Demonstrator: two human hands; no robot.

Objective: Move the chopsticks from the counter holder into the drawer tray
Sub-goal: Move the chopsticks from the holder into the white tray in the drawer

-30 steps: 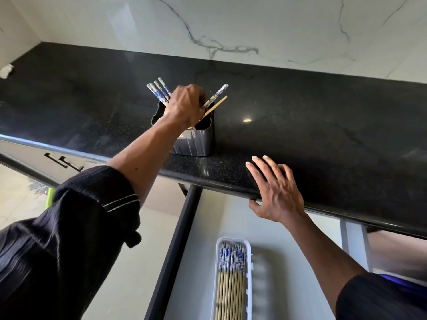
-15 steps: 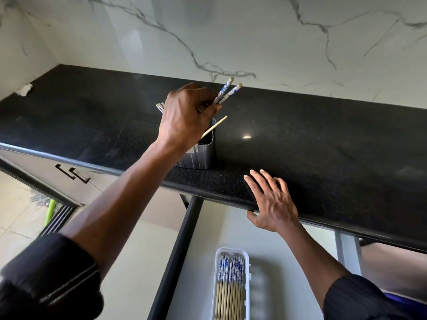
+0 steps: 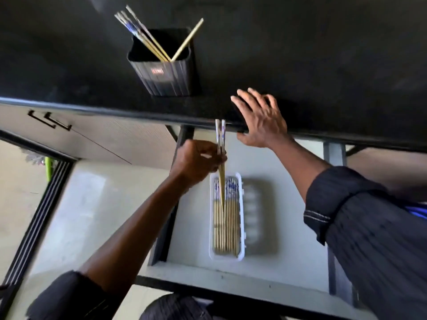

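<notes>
The curled fingers of the left hand [image 3: 196, 161] cover the middle of the pair of chopsticks [image 3: 220, 132]. Their lower tips blend into the stacked chopsticks [image 3: 227, 227] in the tray [image 3: 242, 227], so contact there cannot be judged. Inside the holder [image 3: 168, 75], the lower ends of the standing chopsticks [image 3: 147, 40] vanish in shadow, and its red label [image 3: 157, 71] is too smeared to read. The right sleeve [image 3: 369, 239] hides the right side of the drawer [image 3: 191, 239] and runs off the frame. The surface [image 3: 300, 54] is cut by the top edge. A blurred pale shape [image 3: 254, 215] just beside the tray cannot be identified.
</notes>
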